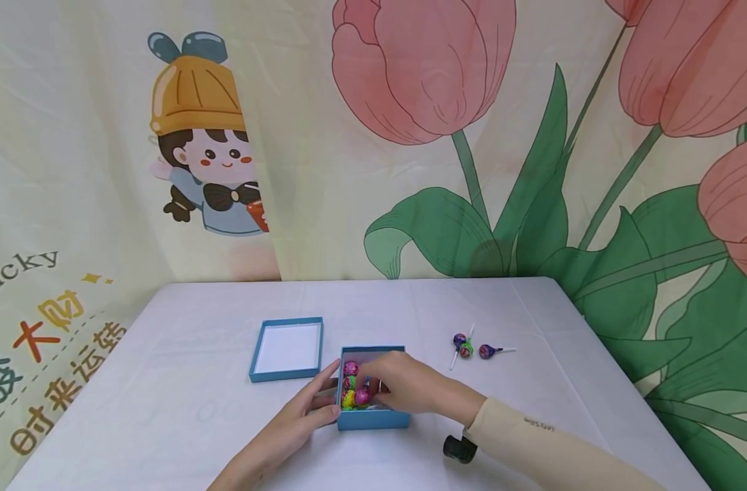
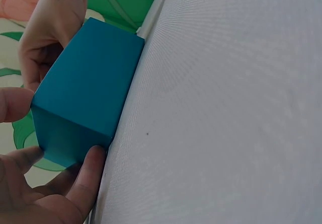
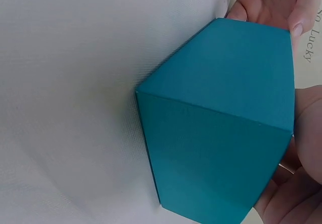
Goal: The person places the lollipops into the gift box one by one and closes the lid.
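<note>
Head view: left hand [image 1: 300,412], fingers apart, braces the lidless box [image 1: 373,420] at its nine o'clock wall; right hand [image 1: 407,384] reaches in from three o'clock, fingers curled beside a pink lollipop [image 1: 362,397], whether clamped on it I cannot tell. Step in hand looks like settling or sorting lollipops inside [image 1: 349,399], lid [image 1: 286,350] off at ten o'clock from the box, loose lollipops [image 1: 465,350] at two o'clock. Next move likely calls for a light pinch or release, box held steady.
</note>
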A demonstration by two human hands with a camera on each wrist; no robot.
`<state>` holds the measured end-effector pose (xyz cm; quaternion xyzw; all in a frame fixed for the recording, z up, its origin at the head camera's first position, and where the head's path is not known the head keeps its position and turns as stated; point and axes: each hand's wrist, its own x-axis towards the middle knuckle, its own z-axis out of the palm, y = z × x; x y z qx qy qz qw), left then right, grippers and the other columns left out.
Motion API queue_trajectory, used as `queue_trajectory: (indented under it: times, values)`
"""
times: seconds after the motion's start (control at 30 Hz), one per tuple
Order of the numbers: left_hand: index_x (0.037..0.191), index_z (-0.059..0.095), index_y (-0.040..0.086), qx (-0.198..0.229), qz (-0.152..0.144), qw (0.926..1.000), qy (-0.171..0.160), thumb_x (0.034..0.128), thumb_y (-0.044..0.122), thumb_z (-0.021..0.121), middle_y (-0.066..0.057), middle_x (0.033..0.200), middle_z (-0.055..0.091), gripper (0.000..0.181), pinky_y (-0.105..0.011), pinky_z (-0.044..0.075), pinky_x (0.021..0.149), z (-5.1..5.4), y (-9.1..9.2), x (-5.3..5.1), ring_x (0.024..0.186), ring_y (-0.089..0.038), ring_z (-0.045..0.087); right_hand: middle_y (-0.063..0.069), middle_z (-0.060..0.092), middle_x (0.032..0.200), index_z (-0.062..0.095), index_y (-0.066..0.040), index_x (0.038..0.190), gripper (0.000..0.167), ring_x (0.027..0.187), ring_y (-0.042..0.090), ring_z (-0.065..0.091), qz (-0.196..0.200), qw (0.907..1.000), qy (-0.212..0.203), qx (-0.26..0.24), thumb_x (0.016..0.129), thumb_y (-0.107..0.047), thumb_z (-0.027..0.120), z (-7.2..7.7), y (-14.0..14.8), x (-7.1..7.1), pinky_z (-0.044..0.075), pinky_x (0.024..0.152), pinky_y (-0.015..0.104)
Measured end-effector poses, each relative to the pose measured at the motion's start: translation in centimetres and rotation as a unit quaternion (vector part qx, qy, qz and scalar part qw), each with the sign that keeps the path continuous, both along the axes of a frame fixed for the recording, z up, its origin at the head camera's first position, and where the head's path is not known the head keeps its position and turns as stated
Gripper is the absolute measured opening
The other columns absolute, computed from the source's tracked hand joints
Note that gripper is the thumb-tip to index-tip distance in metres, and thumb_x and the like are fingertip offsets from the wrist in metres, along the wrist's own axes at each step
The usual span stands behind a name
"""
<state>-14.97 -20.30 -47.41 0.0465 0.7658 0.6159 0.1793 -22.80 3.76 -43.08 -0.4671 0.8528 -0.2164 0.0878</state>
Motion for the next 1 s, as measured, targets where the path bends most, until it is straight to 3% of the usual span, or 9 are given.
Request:
queue_trajectory:
  times: [0.3, 0.67, 1.0]
  values:
    - [0.171, 0.023, 0.03, -0.002, 0.008, 0.9999, -0.01, 0.1081, 0.033, 0.062, -0.023, 0.169, 0.031, 0.074, -0.064, 0.043, 0.115, -0.08, 0.06, -0.08, 0.145, -0.042, 0.046, -0.004, 0.076, 0.092, 0.079, -0.013, 0.11, 0.021, 0.076, 0.001, 0.063, 0.022, 0.9995, 0.019, 0.015, 0.094, 0.001, 0.078, -0.04, -0.14, -0.03, 0.05, 0.07, 0.007]
    - [0.171, 0.023, 0.03, -0.007, 0.007, 0.9999, -0.006, 0.1081, 0.032, 0.062, -0.023, 0.169, 0.031, 0.074, -0.066, 0.043, 0.114, -0.19, 0.14, -0.07, 0.144, -0.041, 0.047, -0.006, 0.076, 0.093, 0.08, -0.016, 0.111, 0.021, 0.079, 0.002, 0.063, 0.025, 0.999, -0.006, 0.037, 0.093, -0.005, 0.082, -0.2, -0.21, -0.38, 0.051, 0.076, 0.008]
    - [0.171, 0.021, 0.03, -0.005, 0.004, 0.9999, -0.01, 0.1087, 0.033, 0.061, -0.023, 0.17, 0.03, 0.074, -0.068, 0.042, 0.114, -0.28, 0.09, -0.22, 0.145, -0.042, 0.047, -0.008, 0.073, 0.088, 0.078, -0.02, 0.112, 0.023, 0.075, -0.001, 0.061, 0.022, 0.9973, 0.018, 0.067, 0.092, -0.008, 0.083, -0.38, -0.46, -0.54, 0.051, 0.076, 0.008]
